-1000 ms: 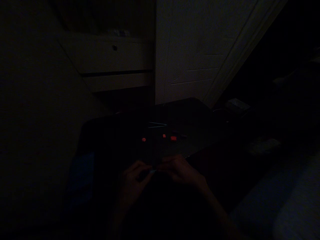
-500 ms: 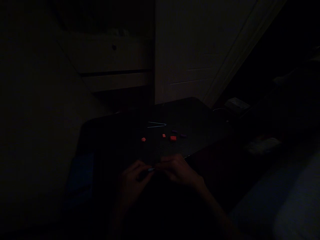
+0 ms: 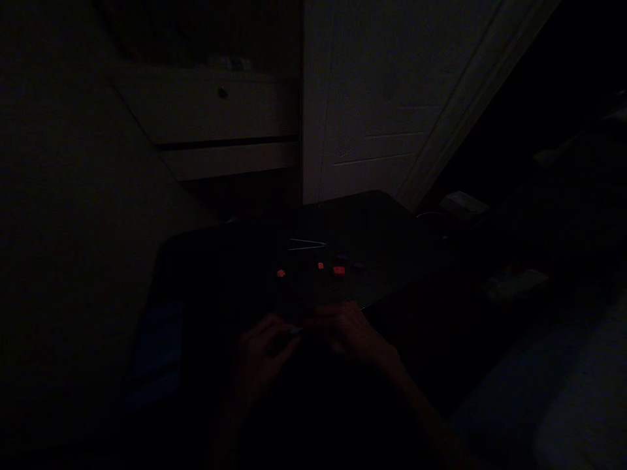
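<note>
Two hands pinch a tiny pale object over a dark table

The left hand (image 3: 262, 356) and right hand (image 3: 350, 333) meet fingertip to fingertip, both grasping a small pale bluish piece (image 3: 295, 331) above the near edge of the dark flat table (image 3: 220, 274); its shape and long axis are too dim to tell. Beyond lie three small red blocks (image 3: 338, 270) and thin metal tweezers (image 3: 307, 245), lying left to right.

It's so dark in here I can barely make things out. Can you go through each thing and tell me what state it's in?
left hand: fingers curled, meeting the right hand at a small pale piece
right hand: fingers curled on the same piece
tweezers: lying flat on the dark table, untouched
three red pieces: lying loose on the table, apart
drawer: closed
</note>
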A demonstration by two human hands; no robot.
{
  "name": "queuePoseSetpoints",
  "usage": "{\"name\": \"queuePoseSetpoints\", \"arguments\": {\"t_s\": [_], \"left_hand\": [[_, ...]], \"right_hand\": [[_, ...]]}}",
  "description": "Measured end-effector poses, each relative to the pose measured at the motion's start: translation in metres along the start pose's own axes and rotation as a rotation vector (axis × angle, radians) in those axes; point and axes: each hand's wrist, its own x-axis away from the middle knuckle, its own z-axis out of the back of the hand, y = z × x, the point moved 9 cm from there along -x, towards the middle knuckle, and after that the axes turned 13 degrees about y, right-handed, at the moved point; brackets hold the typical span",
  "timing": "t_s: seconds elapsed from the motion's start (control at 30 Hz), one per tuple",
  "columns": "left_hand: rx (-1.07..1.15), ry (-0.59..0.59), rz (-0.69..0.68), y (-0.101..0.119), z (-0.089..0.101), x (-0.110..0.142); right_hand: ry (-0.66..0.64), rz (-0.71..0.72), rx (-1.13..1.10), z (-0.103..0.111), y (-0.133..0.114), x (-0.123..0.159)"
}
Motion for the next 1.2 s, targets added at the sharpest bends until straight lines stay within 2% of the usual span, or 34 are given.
{"name": "queuePoseSetpoints", "arguments": {"t_s": [0.23,0.47,0.83,1.2], "left_hand": [[-0.020,-0.007,0.017,-0.004,-0.002,0.002],[-0.016,-0.020,0.039,-0.007,-0.002,0.002],[-0.049,-0.045,0.032,-0.006,-0.003,0.003],[-0.064,-0.044,0.022,-0.009,-0.004,0.005]], "right_hand": [[-0.047,-0.008,-0.099,0.002,0.000,0.001],[0.035,-0.023,-0.071,0.001,0.007,0.001],[-0.032,-0.043,-0.234,-0.003,0.015,0.005],[0.054,-0.111,-0.149,-0.007,0.023,0.005]]}}
